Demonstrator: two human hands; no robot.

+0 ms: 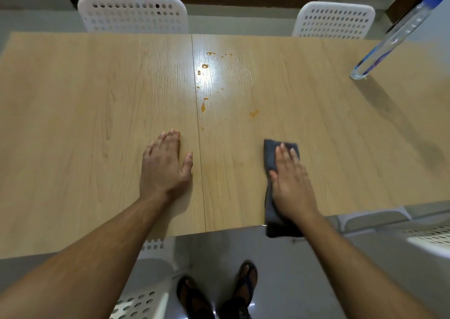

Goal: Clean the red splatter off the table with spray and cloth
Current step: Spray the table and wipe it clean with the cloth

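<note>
The cloth is pressed flat on the table near its front edge by the right hand, fingers straight and together; one end hangs over the edge. It looks soft and light (easily bunched), so a grip on its middle seems best. The left hand lies flat, fingers straight. The splatter sits farther back, untouched. The spray stands far right.

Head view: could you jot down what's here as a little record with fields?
table: pale wood, seam down the middle
splatter: orange-red spots beside the seam, not yet wiped
cloth: dark grey, hanging over the near edge
right hand: flat on the cloth
left hand: flat on bare table
spray bottle: clear, far right
chairs: white, far side
</note>
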